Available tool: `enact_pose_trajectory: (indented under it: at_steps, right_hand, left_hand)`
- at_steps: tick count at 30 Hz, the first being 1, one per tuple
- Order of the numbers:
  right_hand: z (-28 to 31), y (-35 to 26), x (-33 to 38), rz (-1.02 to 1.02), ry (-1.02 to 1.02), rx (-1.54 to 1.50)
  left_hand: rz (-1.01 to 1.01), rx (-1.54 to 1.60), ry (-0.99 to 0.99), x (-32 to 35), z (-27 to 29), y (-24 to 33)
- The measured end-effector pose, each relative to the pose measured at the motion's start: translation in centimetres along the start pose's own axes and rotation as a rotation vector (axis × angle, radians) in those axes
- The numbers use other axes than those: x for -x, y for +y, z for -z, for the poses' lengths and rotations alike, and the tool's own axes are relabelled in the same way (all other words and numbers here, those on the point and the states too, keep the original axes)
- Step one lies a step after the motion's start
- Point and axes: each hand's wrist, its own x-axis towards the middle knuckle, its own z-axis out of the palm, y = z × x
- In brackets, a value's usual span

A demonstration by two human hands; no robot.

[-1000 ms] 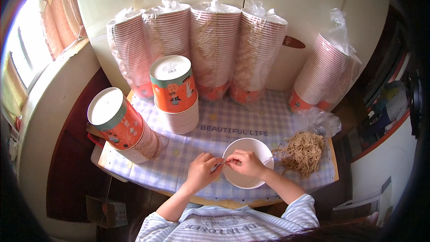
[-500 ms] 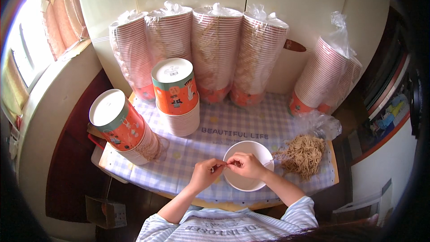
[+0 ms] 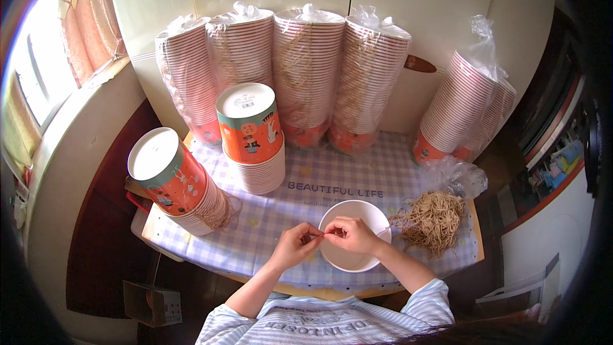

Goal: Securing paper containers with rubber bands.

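Over the near rim of a white paper tub, my left hand and my right hand meet fingertip to fingertip. Both are pinched closed on something too small to make out. The tub stands with its mouth facing up, and a thin pale strand crosses its right side. Just right of it lies a tangled heap of beige string. To the left, a leaning stack of upturned orange and green paper tubs has beige strands hanging along its side. A second upturned stack stands behind it.
Several tall stacks of nested tubs in clear plastic line the table's back edge. More bagged stacks lean at the back right, with a crumpled clear bag before them. A checked cloth covers the table. A cardboard box sits below left.
My fingers have shifted very slightly while staying pinched together above the tub's rim. The tubs and the string heap lie where they were.
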Motion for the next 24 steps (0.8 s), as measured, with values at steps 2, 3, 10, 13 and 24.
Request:
enact_pose_trajectory:
  at_steps: [2, 3, 10, 13, 24]
  right_hand:
    - [0.0, 0.0, 0.0, -0.004, -0.002, 0.003]
    - [0.0, 0.0, 0.0, -0.009, -0.004, 0.006]
    - [0.0, -0.2, 0.0, -0.009, 0.0, -0.017]
    - [0.1, -0.2, 0.1, 0.042, -0.037, 0.033]
    - [-0.1, 0.1, 0.1, 0.01, -0.025, 0.007]
  left_hand:
    - [0.004, -0.047, -0.008, -0.1, 0.1, 0.3]
    - [0.004, -0.046, -0.008, -0.1, 0.1, 0.5]
    - [0.032, 0.222, -0.015, -0.5, -0.1, -0.9]
    - [0.036, 0.279, -0.028, -0.6, 0.1, -1.1]
    - [-0.022, 0.17, -0.014, -0.4, -0.1, -1.2]
